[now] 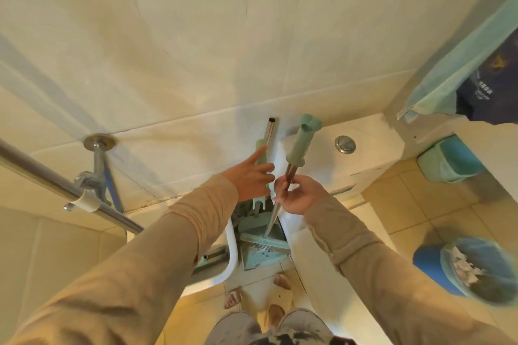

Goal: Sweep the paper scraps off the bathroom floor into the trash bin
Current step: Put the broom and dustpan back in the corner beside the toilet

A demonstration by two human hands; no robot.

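A broom stands upright between the sink and the toilet, with a green grip (301, 143) on top and its green head (262, 241) down in the green dustpan (262, 258). My right hand (300, 194) is closed on the broom's metal shaft just below the grip. My left hand (252, 176) is closed on the green clip of the dustpan handle (270, 131), a steel tube, with the index finger stretched up along it. The blue trash bin (429, 263), lined with a bag, stands at the lower right and holds white paper scraps (464, 265).
The white toilet tank (372, 154), with its flush button, is just right of the broom. A small green bin (448, 161) sits behind it. A steel rail (56, 182) crosses at the left. The white sink edge (232, 255) is left of the dustpan. My slippered feet (277, 300) stand on yellow tiles.
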